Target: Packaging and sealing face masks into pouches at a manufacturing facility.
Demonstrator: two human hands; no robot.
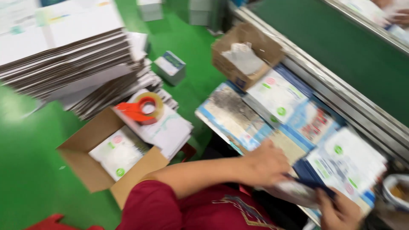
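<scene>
both hands — left hand [268, 164], right hand [338, 211] — clasp a dark blue packet [313, 179]; white green-dotted packets [277, 96] at 12 o'clock.

2 open cardboard boxes [96, 164] [247, 53], 1 tape dispenser [142, 108], 2 hands [268, 164] [338, 211]

a flat white plastic packet [294, 189] with a dark blue edge lies tilted at the worktable's near edge, held between both hands; motion blur hides, i think, its exact outline.
</scene>
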